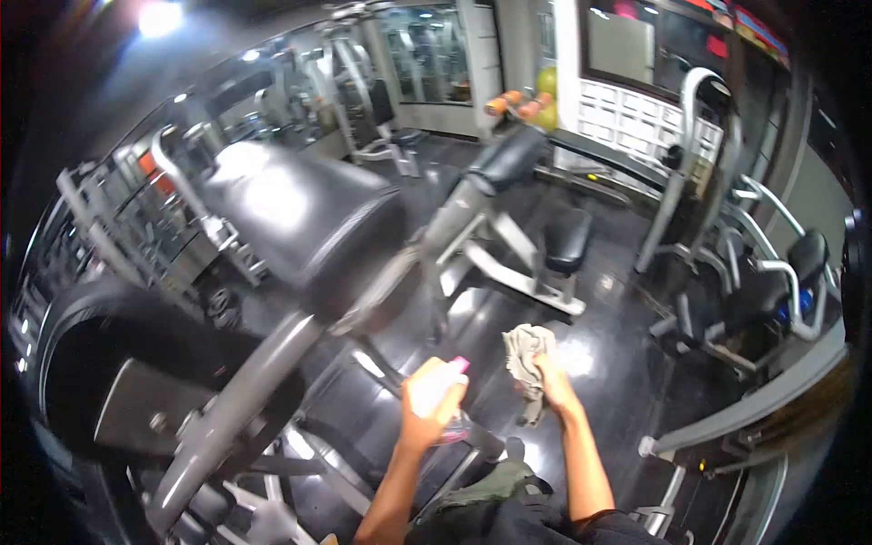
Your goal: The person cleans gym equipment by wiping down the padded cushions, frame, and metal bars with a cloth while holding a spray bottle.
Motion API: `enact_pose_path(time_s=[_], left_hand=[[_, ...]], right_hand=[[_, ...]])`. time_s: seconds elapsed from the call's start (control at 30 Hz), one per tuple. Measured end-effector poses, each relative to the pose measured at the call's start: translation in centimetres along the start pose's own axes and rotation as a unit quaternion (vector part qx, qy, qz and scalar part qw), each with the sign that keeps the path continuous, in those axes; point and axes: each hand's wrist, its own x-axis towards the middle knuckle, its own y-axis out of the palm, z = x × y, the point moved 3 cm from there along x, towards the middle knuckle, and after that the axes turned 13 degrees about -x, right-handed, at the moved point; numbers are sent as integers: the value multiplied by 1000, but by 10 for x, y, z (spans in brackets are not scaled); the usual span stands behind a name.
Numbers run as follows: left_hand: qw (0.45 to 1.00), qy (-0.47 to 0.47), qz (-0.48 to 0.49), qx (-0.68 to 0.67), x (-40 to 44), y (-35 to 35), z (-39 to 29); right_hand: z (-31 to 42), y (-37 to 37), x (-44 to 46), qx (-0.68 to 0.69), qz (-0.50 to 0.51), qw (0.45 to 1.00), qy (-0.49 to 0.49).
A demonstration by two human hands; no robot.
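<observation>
My left hand (432, 400) is closed around a spray bottle (454, 431). A pink tip shows above the fingers and part of a clear body below them; the rest is hidden by the hand. Crumpled in my right hand (552, 374) is a pale cloth (523, 352) with dark markings, one end hanging down. Both hands are held in front of my body, above the dark floor and apart from each other. To the left of them, nearer the camera, is a padded black bench seat (300, 204) with a bright glare on its top.
A thick grey metal tube (241, 409) slants below the seat, beside a dark round weight plate (68, 363). Ahead stands another bench (509, 163) with a small black seat (568, 241). Weight machines (699, 163) line the right side. Glossy black floor (609, 363) lies between.
</observation>
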Motion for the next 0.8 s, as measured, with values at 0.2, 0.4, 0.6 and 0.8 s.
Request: enact_pose_path(time_s=[0.2, 0.4, 0.6, 0.8], left_hand=[[973, -120, 69, -186, 80, 104, 47], [926, -173, 202, -268, 130, 240, 89], [875, -250, 246, -333, 142, 328, 119], [866, -241, 273, -342, 169, 358, 141]], right_hand=[[-24, -99, -25, 141, -62, 988, -10], [-42, -211, -87, 169, -299, 939, 25], [-41, -265, -129, 167, -404, 898, 49], [-48, -285, -103, 158, -398, 901, 75]])
